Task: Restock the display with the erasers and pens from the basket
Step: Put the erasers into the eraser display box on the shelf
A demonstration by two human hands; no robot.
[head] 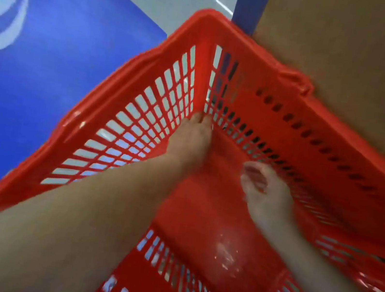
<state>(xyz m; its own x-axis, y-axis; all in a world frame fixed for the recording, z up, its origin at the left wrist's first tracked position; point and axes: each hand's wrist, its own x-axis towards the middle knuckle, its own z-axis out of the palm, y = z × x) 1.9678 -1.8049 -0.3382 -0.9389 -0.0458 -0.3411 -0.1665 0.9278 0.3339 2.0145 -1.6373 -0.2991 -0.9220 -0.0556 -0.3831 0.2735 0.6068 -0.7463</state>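
While left hand (190, 143) touches basket (316, 131) far corner, fingers straight, right hand (264, 189) blurred: cannot tell grasp.

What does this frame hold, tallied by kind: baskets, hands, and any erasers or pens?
Red basket: 1
Hands: 2 (left hand, right hand, both inside the basket)
Erasers in view: 0
Pens in view: 0
Total: 3

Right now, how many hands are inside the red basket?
2. The left hand reaches into the far corner of the basket; the right hand, blurred, is over the floor near its right wall.
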